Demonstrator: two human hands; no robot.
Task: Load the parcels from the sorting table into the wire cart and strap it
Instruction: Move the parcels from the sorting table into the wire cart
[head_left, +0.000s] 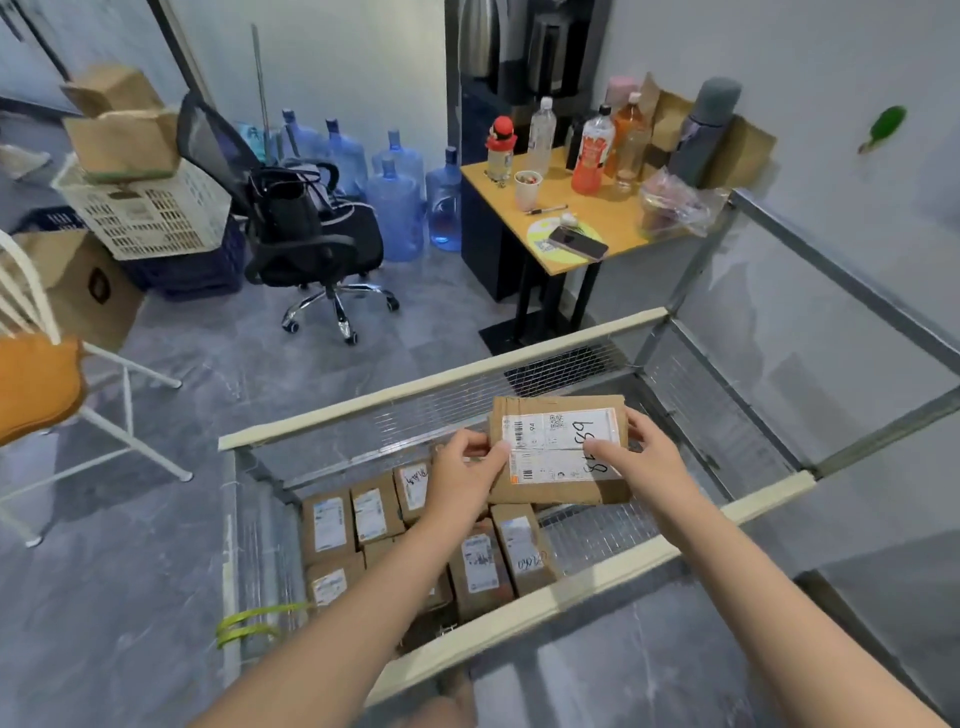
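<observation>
Parcel, one, pinched at each end by left hand and right hand above wire cart. At least seven parcels lie inside; left forearm hides others.

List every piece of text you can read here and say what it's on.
"94": printed on the label of the held parcel.
"8": part of a marker number on the same label; the other digits are unclear.
"660", uncertain: marker writing on a small parcel in the cart.
Other parcel labels and the bottles on the table: too blurred to read.
</observation>
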